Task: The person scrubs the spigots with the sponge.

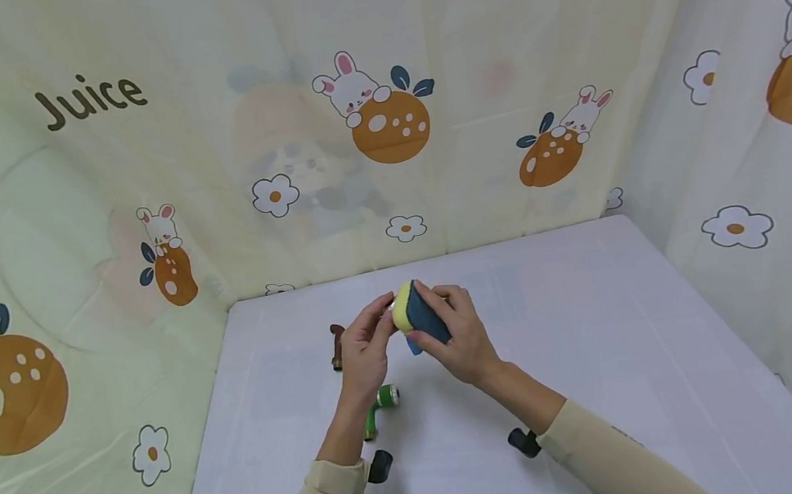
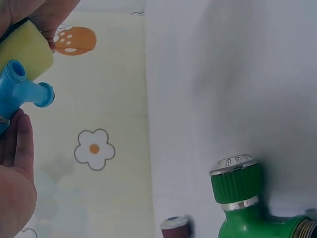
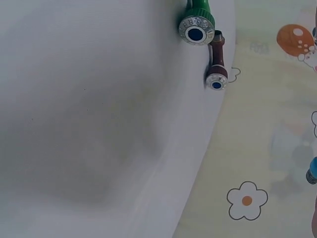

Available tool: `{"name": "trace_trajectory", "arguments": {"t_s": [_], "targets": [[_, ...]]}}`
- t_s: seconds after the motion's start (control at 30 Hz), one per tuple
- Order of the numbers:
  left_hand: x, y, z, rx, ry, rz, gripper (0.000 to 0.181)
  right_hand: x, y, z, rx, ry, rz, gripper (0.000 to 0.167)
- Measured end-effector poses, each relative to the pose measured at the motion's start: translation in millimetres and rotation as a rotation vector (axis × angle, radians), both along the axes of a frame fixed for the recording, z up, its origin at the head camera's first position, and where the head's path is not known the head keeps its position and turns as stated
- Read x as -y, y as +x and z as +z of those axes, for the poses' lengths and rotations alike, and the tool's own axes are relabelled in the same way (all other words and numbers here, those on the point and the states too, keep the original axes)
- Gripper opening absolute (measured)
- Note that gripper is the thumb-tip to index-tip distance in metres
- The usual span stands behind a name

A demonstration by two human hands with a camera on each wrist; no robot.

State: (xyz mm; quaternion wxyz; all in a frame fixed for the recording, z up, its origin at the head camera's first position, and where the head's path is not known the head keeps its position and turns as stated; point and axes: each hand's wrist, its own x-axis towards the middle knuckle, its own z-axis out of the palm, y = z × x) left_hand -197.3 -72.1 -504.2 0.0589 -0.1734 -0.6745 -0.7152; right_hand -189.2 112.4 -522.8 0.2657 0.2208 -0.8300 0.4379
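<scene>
Up off the table, my left hand (image 1: pixel 366 349) holds a blue plastic valve fitting (image 2: pixel 20 93) with a round open end and a side branch. My right hand (image 1: pixel 461 338) grips a sponge (image 1: pixel 425 316), yellow on one face and dark blue on the other. In the left wrist view the sponge's yellow side lies against the blue fitting. Only the fitting's threaded end (image 3: pixel 311 177) shows at the right edge of the right wrist view. A green valve (image 1: pixel 388 397) with a silver-capped knob lies below my left hand. Beside that hand is a brown valve (image 1: pixel 336 345).
A white-covered table (image 1: pixel 585 339) lies under both hands. Curtains (image 1: pixel 474 155) printed with rabbits, oranges and flowers stand behind it and at both sides. A black wrist mount (image 1: pixel 380 466) is on the left forearm, another black mount (image 1: pixel 524 442) on the right.
</scene>
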Motion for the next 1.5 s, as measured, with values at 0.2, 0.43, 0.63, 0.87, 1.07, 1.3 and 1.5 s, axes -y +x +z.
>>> {"name": "trace_trajectory", "arguments": {"t_s": [0.2,0.43,0.63,0.87,1.07,1.3,1.5], "targets": [[0.2,-1.1,-1.2,0.002,0.013,0.058,0.032,-1.1,-1.7,-3.1,-0.052,0.07,-0.025,0.072],[3.3,-3.4,1.9,0.003,0.038,0.122,0.031,-1.8,1.1,-11.4,-0.055,0.105,-0.028,0.072],[4.4,-4.4,1.1,0.004,0.027,0.161,0.033,-0.5,5.1,-14.5,-0.037,0.092,-0.008,0.07],[4.7,-6.6,-2.8,0.009,0.01,0.23,0.033,0.2,9.4,-17.9,-0.023,0.093,0.043,0.076],[4.9,-8.2,-4.0,0.039,0.014,0.289,0.029,-0.1,12.9,-22.6,-0.126,0.083,0.11,0.071],[3.1,-9.2,-2.9,0.068,0.08,0.299,0.03,2.6,12.9,-24.0,-0.192,0.067,0.101,0.073],[1.7,-7.1,0.4,0.084,0.069,0.234,0.032,6.1,12.1,-20.7,-0.161,0.018,0.081,0.073]]}}
